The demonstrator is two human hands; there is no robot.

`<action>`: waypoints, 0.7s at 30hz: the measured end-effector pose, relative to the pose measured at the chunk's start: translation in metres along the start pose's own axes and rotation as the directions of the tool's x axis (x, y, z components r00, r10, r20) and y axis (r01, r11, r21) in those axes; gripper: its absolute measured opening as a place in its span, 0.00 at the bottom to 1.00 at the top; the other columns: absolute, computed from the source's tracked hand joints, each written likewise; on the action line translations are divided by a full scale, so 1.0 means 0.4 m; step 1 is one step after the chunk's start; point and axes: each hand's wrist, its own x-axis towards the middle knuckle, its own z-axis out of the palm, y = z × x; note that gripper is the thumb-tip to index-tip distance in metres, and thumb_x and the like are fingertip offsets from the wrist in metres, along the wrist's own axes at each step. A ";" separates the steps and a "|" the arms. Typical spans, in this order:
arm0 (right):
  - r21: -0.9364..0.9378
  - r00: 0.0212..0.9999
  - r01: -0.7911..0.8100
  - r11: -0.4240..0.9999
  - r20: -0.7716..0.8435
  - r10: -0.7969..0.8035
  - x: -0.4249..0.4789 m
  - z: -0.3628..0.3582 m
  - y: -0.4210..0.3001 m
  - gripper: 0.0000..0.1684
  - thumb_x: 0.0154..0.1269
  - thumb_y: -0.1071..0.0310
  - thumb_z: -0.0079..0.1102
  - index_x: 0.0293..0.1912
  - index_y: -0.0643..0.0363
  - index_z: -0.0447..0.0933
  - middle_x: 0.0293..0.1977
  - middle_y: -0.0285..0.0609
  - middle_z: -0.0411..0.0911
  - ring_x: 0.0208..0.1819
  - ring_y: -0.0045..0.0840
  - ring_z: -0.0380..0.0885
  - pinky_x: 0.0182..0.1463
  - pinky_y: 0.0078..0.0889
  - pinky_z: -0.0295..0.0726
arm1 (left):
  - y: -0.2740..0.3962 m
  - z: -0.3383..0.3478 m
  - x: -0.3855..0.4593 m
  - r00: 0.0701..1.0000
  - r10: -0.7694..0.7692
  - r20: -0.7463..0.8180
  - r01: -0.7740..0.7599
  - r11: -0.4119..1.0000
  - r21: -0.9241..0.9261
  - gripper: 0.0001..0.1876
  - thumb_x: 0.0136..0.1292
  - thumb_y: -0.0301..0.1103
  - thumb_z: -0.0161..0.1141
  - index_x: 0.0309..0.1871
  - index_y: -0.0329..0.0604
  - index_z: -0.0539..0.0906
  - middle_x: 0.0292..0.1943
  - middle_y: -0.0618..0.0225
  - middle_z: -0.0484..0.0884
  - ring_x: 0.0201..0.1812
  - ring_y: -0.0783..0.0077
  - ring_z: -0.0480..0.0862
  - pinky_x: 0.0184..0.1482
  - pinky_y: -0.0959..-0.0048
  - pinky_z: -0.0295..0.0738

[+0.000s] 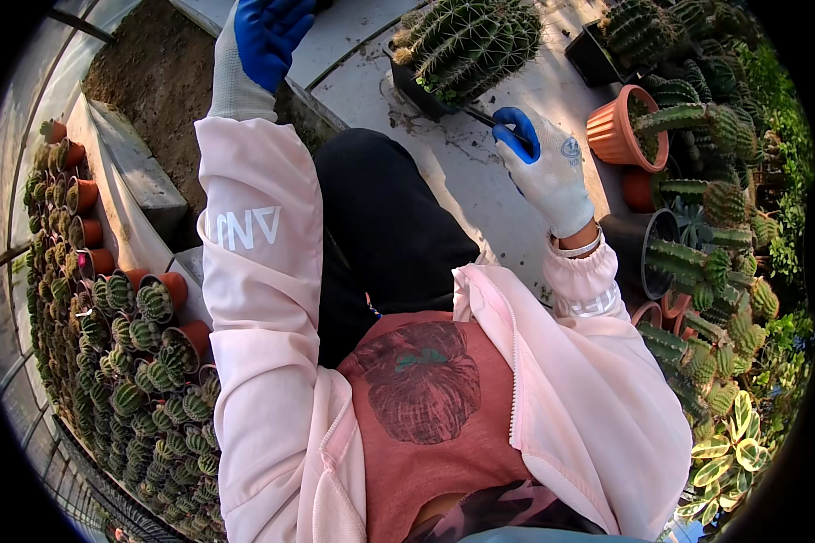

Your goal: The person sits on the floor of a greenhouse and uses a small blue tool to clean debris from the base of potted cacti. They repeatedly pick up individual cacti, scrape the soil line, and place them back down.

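A thin dark tool (pixel 479 116), perhaps tweezers, is gripped in my right hand (pixel 543 159), which wears a white glove with blue-coated fingers. Its far end reaches the rim of a black plastic pot (pixel 418 88); the tip is hard to make out. In that pot grows a large ribbed, spiny cactus (pixel 479 44), tilted to one side, with small green weeds (pixel 438 88) at its base. My left hand (pixel 265 51), gloved the same way, is raised at the top edge with its blue palm showing. Part of it is cut off, and I see nothing held in it.
Terracotta-coloured pots (pixel 621 129) and long-stemmed cacti (pixel 693 265) crowd the right side, beside another potted cactus (pixel 642 34). Many small potted cacti (pixel 142 353) fill the left. A concrete block (pixel 136 163) borders bare soil (pixel 149 68). Dirt crumbs lie on the pale paving (pixel 360 75).
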 end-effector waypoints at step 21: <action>-0.118 0.997 0.080 0.990 -0.013 -0.082 0.022 0.061 0.045 0.18 0.56 0.62 0.60 0.47 0.54 0.73 0.39 0.45 0.80 0.40 0.40 0.79 0.44 0.39 0.77 | -0.008 -0.039 0.046 0.998 -0.027 0.053 0.019 0.990 0.137 0.26 0.70 0.46 0.48 0.61 0.35 0.68 0.57 0.51 0.75 0.58 0.55 0.76 0.60 0.59 0.73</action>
